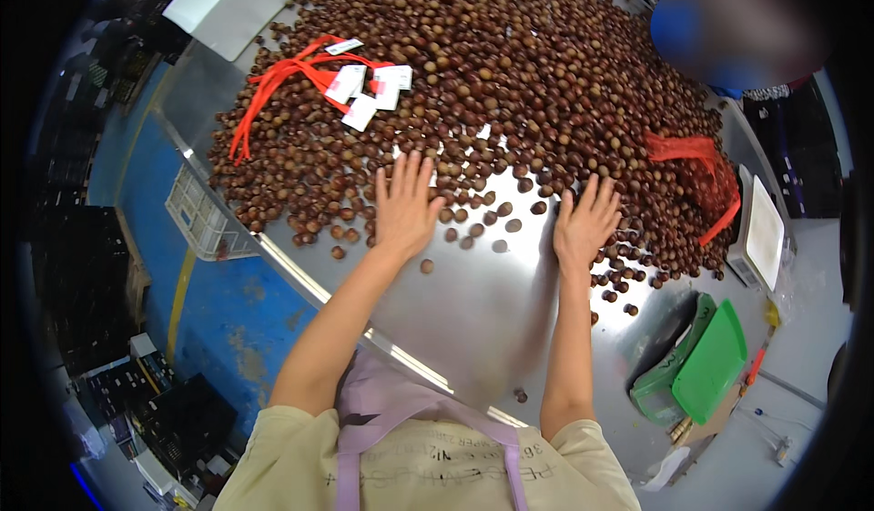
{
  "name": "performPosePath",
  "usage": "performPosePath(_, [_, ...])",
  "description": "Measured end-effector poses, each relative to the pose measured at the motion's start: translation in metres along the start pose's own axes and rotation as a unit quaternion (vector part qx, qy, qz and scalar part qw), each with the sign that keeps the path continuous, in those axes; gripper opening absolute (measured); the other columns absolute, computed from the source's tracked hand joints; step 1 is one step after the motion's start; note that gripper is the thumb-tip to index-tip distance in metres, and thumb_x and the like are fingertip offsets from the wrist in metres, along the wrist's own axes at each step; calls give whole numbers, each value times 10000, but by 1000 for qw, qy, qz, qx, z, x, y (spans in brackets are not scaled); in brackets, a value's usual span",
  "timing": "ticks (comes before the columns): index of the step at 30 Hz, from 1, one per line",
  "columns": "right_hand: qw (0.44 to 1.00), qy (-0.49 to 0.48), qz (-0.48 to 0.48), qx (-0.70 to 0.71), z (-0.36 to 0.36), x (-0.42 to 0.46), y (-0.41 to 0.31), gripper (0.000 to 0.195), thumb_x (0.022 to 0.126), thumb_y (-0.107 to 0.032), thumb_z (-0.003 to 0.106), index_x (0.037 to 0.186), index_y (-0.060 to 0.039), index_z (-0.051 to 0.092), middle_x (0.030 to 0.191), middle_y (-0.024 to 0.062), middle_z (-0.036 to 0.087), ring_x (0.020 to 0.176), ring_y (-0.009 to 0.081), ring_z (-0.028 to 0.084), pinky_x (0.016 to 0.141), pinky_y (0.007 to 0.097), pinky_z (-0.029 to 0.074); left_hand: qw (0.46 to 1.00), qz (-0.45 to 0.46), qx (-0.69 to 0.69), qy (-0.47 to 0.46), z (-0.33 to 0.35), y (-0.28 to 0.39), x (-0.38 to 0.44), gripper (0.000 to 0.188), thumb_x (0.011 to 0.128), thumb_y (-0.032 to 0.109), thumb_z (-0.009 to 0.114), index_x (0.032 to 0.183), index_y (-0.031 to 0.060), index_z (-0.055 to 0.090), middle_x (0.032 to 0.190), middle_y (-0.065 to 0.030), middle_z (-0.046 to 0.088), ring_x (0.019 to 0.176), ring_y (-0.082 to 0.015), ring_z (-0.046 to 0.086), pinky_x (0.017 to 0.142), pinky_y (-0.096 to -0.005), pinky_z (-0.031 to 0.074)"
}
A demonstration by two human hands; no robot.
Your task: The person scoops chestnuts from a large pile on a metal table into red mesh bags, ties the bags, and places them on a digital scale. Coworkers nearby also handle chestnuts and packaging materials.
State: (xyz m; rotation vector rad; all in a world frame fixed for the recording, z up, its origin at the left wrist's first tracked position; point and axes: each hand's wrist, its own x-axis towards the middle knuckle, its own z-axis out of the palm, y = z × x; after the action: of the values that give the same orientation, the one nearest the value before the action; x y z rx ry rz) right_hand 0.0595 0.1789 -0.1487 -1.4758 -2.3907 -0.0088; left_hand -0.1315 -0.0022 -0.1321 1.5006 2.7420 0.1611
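A large heap of round, brown-purple fruits (491, 67) spreads over a metal table (464, 320). My left hand (406, 207) lies palm down at the heap's near edge, with fingers apart and pointing away from me. My right hand (587, 221) rests likewise, further right, among the fruits. Neither hand grips anything that shows. Between them a few loose fruits sit on the bare metal. Beyond my left hand, red mesh strips (273, 84) with white tags (362, 111) lie on the heap. A red mesh bag (703, 176) holding fruits is right of my right hand.
At the right edge stands a white scale (761, 231). Nearer are a green plastic basket (666, 374) and a green tray (713, 364). A white chute-like panel (239, 5) is at upper left, a white crate (205, 217) beside the table. Another person is at upper right.
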Motion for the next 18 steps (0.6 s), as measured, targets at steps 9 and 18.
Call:
performPosePath(9, [972,-98,-101,186,-37,-14,-77,405,813,-241,536,1198,-138,467,1326,127,327,1222,366,265,992,496,197,962,75,-145,221,-31,-78,44,288,682,93,572,968,92,541,999,-94,479,999,-286,407,866,-432,310])
performPosePath(18, [949,-55,-5,311,-60,-46,-111,169,798,-52,527,953,1,570,1003,144,543,963,283,512,845,342,394,977,111,2,180,-47,-225,127,231,646,61,658,860,89,578,914,-56,494,936,-247,434,816,-381,341])
